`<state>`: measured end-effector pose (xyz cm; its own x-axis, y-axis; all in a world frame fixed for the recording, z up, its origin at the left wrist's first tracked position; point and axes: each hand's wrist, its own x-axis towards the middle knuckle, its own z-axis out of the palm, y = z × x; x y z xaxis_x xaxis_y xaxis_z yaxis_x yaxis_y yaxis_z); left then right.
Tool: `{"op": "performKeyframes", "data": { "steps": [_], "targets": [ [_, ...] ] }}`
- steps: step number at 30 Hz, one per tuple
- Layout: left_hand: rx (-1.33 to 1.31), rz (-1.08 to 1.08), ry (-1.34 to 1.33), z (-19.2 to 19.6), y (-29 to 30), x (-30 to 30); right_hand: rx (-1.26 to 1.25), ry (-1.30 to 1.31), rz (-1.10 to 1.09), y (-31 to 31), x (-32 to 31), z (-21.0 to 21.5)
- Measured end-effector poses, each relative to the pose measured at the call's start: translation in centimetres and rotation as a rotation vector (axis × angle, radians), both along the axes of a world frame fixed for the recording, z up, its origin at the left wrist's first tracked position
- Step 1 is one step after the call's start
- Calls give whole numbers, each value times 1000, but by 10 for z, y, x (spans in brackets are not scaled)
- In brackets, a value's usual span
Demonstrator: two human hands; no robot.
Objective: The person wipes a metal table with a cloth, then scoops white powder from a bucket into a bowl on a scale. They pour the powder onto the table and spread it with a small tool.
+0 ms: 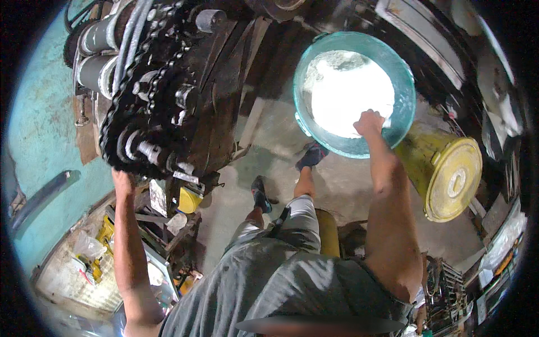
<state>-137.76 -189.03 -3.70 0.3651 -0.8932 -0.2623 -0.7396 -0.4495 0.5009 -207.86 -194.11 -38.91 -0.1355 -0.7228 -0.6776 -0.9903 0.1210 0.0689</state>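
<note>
Head view: white material [351,92] is held in a green tub [402,109], seen beneath and just beyond a worker's right hand [370,122], which is extended over the near rim. The fingers appear curled, but whether anything is gripped, or the material touched, cannot be told. Well to the left of that grip, the left hand [123,181] is placed at the near end of a chain-driven machine [147,92]; its fingers are hidden, so its hold cannot be judged. Handling at the tub is judged to be under way rather than finished: a broad bed of material is seen below the rim, greyer at its far left. No separate portion can be made out, so how much has been done or is left cannot be settled. To the right of the right hand, a lidded yellow drum [456,178] is seen tipped over.
</note>
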Motion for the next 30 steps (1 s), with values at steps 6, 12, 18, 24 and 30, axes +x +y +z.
{"op": "performKeyframes", "data": {
  "steps": [6,12,18,24,30],
  "targets": [
    [53,-122,-192,11,13,4,-89,-338,-367,16,59,-79],
    [74,-234,-266,11,15,15,-306,-544,-498,22,39,-109],
    [88,-333,-316,7,15,26,-320,-673,-602,5,39,-82],
    [43,-262,-282,3,4,33,-391,-762,-581,1,16,-38],
    [-50,31,243,-5,-30,-50,-360,-1011,-914,27,-43,71]
  ]
}}
